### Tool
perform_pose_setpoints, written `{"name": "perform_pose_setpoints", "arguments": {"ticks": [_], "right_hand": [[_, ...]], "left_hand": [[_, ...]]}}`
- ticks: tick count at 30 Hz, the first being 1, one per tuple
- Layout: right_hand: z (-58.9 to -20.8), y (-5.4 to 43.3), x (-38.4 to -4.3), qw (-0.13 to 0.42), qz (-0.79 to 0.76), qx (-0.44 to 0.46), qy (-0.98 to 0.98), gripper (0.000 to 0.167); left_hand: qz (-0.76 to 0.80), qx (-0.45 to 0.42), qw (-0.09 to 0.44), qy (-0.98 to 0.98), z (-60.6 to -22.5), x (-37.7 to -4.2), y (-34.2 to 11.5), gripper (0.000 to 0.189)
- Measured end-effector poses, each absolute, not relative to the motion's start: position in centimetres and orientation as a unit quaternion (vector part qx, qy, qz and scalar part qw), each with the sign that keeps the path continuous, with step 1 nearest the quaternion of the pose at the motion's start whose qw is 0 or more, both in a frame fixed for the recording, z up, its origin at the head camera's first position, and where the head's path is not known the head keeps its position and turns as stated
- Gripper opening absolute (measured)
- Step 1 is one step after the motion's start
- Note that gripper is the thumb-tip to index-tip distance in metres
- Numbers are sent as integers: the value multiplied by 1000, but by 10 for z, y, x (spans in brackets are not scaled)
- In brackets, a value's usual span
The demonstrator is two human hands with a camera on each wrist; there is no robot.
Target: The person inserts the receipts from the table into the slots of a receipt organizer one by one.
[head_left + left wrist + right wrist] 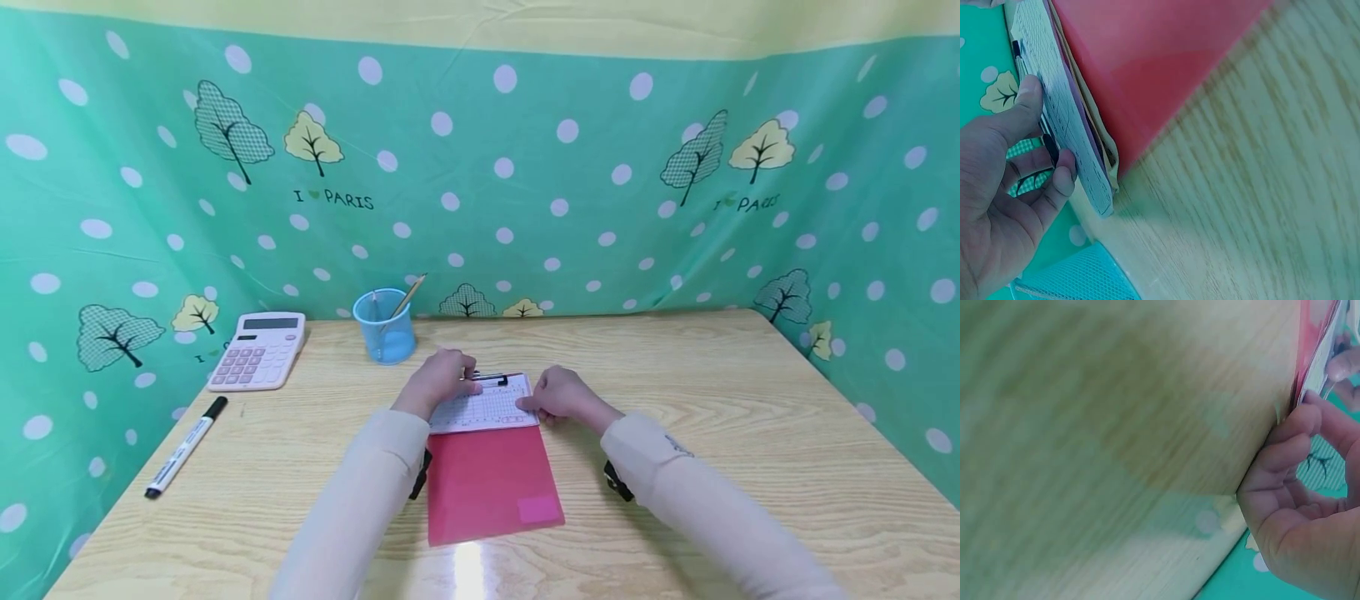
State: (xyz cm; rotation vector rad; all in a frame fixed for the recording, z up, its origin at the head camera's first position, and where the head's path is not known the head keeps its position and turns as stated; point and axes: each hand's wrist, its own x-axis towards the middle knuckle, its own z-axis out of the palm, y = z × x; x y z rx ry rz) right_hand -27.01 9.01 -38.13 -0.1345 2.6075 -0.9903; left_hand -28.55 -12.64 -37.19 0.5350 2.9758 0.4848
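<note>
A red folder (487, 479) lies on the table with a small stack of printed grid papers (491, 408) across its top end. At the papers' far edge sits a metal clip (495, 379) with black ends. My left hand (441, 379) grips this clip (1050, 147), thumb on one part and curled fingers at its lower black end. In the left wrist view, several layers show along the stack's edge. My right hand (562, 393) pinches the right edge of the papers; its other fingers are curled against the table in the right wrist view.
A blue mesh pen cup (386, 333) with pencils stands behind my left hand. Farther left are a pink-and-white calculator (258, 352) and a capped black marker (185, 447). A green dotted curtain (480, 183) borders the table's back and sides.
</note>
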Motion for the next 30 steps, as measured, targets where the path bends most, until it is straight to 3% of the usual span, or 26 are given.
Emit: {"name": "perform_pose_setpoints", "arguments": {"ticks": [30], "right_hand": [[-388, 86, -267, 138, -348, -46, 926, 35]], "left_hand": [[42, 181, -8, 983, -373, -282, -123, 21]]}}
